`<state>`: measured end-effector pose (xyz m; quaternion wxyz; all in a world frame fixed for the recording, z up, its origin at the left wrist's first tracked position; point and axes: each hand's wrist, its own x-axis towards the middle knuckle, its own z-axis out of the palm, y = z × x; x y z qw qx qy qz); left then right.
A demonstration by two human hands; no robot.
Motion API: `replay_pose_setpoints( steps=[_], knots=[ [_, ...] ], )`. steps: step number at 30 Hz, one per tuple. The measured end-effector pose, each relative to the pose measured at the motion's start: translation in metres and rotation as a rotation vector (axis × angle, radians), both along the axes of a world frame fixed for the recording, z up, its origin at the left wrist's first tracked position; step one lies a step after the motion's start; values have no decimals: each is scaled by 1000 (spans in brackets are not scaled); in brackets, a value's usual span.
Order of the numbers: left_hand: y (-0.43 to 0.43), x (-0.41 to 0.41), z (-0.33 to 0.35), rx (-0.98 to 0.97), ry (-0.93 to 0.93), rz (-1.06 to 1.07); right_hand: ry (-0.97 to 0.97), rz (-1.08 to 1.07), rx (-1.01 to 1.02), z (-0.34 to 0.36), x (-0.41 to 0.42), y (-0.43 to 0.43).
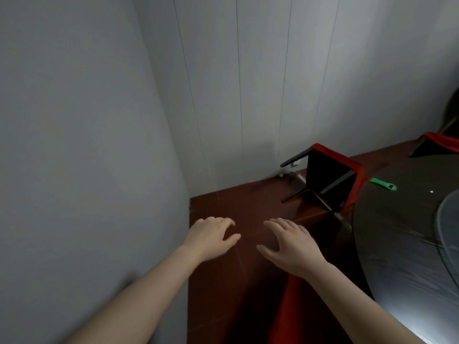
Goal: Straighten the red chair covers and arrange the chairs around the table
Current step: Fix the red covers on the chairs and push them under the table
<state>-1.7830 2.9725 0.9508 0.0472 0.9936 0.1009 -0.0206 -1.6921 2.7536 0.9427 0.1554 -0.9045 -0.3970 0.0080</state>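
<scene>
The left hand (pixel 211 235) and right hand (pixel 290 244) are spread and empty, so best grab the tipped chair (pixel 327 175) firmly and stand it up.

Dim, soft blur, glare lower right

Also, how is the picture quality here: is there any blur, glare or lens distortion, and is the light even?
Head view: dim and uneven light, with the tipped chair dark. In the same head view, the left hand and right hand look soft and slightly blurred. A bright glare patch lies on the table at lower right. The panel seams of the wall lean and fan out, which is wide-angle distortion.
</scene>
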Motion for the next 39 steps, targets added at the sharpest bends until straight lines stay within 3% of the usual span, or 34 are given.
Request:
replay_pose_setpoints(
  steps=[6,12,24,33,39],
  knots=[
    [31,78,5,36,-25,-199,13,-78,-18,-1,47,21],
    [68,204,31,133,-41,-458,69,-333,-61,1,103,33],
    [94,345,39,67,-33,-757,59,-622,-129,29,162,76],
    [119,409,26,-57,-44,-739,37,-611,-172,33,241,101],
    [182,464,25,-7,-18,-660,23,-525,-148,29,344,153]
  ],
)
